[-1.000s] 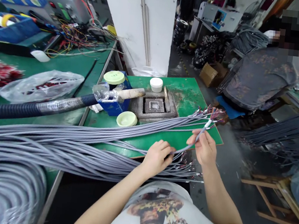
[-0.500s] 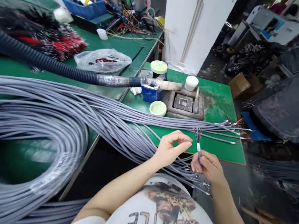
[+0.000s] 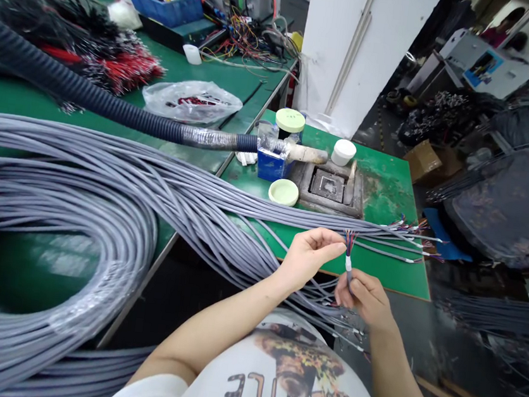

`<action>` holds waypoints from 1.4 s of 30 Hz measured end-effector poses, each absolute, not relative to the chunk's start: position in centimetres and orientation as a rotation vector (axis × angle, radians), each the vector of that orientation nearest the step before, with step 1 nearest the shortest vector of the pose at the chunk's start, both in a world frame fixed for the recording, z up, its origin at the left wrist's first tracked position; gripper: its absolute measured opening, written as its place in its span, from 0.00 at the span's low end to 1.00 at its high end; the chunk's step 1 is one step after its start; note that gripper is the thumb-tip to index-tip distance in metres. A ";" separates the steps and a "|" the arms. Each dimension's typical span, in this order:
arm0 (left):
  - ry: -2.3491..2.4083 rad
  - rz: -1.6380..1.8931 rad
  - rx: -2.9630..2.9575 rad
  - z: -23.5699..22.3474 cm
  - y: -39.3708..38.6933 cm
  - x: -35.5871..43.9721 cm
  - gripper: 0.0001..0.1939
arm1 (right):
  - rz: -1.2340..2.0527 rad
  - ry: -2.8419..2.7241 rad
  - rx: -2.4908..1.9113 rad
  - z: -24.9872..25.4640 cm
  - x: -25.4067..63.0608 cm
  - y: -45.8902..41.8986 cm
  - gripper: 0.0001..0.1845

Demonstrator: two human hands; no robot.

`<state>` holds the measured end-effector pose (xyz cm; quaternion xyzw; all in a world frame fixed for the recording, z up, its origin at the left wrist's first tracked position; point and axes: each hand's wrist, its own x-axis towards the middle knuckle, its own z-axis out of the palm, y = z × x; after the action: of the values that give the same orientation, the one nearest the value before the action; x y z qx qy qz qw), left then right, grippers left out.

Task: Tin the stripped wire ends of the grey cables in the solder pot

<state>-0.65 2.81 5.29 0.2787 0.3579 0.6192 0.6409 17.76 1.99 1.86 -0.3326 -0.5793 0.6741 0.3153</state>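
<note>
A grey multi-core cable (image 3: 348, 265) stands upright in my right hand (image 3: 367, 296), whose thumb and fingers are closed round it below a white band. Thin coloured wires (image 3: 350, 239) fan out of the cable's top end. My left hand (image 3: 311, 255) is closed in a pinch, thumb and fingertips at the left side of these wires. Which strands lie between the fingertips is too small to tell. Behind both hands runs a bundle of grey cables (image 3: 263, 210), its stripped ends (image 3: 409, 228) lying at the right on the green board.
A grey block with a square recess (image 3: 330, 187) sits on the green board (image 3: 386, 174). Around it are a pale green lid (image 3: 283, 192), a white tub (image 3: 344, 151) and a blue box (image 3: 271, 165). A black corrugated hose (image 3: 131, 110) crosses the left table above coiled cables (image 3: 116, 283).
My left hand has moved right, bringing its fingertips to the coloured wires. The wires are drawn closer together than before. My right hand still holds the cable; the camera view has shifted slightly.
</note>
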 end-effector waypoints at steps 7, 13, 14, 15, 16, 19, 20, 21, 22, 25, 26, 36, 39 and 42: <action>0.766 1.377 0.589 5.4 3.0 -0.7 0.13 | 1.753 -1.584 -0.881 2.1 17.8 2.0 0.17; 0.772 1.417 0.560 4.6 2.8 -0.5 0.12 | 1.723 -1.544 -0.898 1.8 17.6 1.9 0.16; 0.779 1.442 0.558 4.4 2.7 -0.4 0.11 | 1.713 -1.534 -0.907 1.7 17.6 1.9 0.16; 0.790 1.470 0.561 4.1 2.6 -0.2 0.11 | 1.704 -1.526 -0.916 1.6 17.5 1.9 0.16; 0.808 1.503 0.569 3.9 2.5 -0.1 0.10 | 1.696 -1.523 -0.926 1.6 17.4 2.0 0.16; 0.891 1.633 0.665 3.5 2.1 0.0 0.09 | 1.659 -1.563 -0.950 1.6 17.2 2.0 0.16; 0.915 1.678 0.728 3.5 2.0 -0.1 0.08 | 1.642 -1.598 -0.962 1.7 17.1 1.9 0.16; 0.929 1.712 0.797 3.6 2.0 -0.3 0.07 | 1.619 -1.641 -0.980 1.9 17.1 1.9 0.16; 0.935 1.732 0.861 3.8 2.0 -0.4 0.07 | 1.595 -1.687 -1.002 2.0 17.0 1.9 0.16; 0.943 1.686 0.927 4.5 2.3 -1.0 0.06 | 1.519 -1.800 -1.071 2.7 16.9 1.9 0.16; 0.949 1.650 0.901 4.6 2.5 -1.2 0.07 | 1.498 -1.827 -1.086 3.0 16.9 2.0 0.16; 0.873 1.476 0.829 4.8 3.5 -2.5 0.12 | 1.452 -1.987 -1.141 4.7 16.8 2.2 0.17; 0.929 1.513 0.939 4.8 3.2 -2.6 0.10 | 1.610 -1.815 -1.120 5.0 16.4 2.6 0.16; 0.983 1.600 1.138 4.7 2.6 -2.2 0.05 | 1.726 -1.585 -1.037 5.5 15.4 3.6 0.22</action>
<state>-2.15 2.61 4.66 0.4614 0.3984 0.6487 0.4557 15.39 3.58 5.45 -0.3879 -0.5927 0.6455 0.2855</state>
